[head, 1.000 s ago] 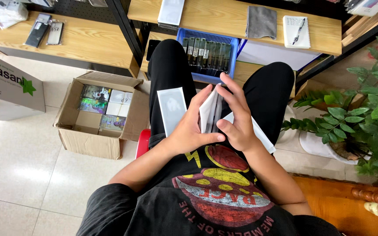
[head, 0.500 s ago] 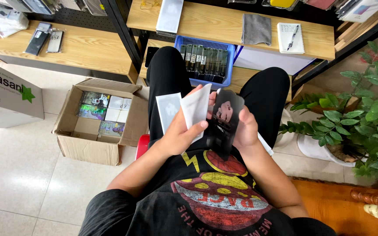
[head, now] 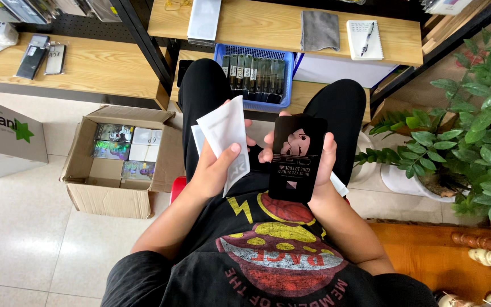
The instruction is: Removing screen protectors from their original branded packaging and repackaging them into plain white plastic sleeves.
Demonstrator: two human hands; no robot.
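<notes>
We look down on a seated person whose left hand (head: 214, 170) closes its fingers (head: 231, 152) on a white sleeve (head: 227, 136), thumb pressed on its face, the sleeve tilted up toward 12 o'clock. At 3 o'clock from it, just apart, the right hand (head: 319, 165) grips a black card (head: 296, 156) bearing a portrait, its fingers wrapped round the card's right edge and the thumb at the left edge; the card stands upright over the lap. Beyond the knees, at 12 o'clock, we see a blue basket (head: 254, 57) of dark packs resting on a low wooden shelf (head: 188, 62). On the worktop (head: 268, 28) above lie a grey cloth (head: 320, 29) and, at its 3 o'clock, a notepad (head: 365, 40) with a pen (head: 366, 38). At 9 o'clock from the hands, an open cardboard box (head: 117, 165) of small packets sits on the tiled floor (head: 24, 227). At 3 o'clock stands a potted plant (head: 473, 142).
</notes>
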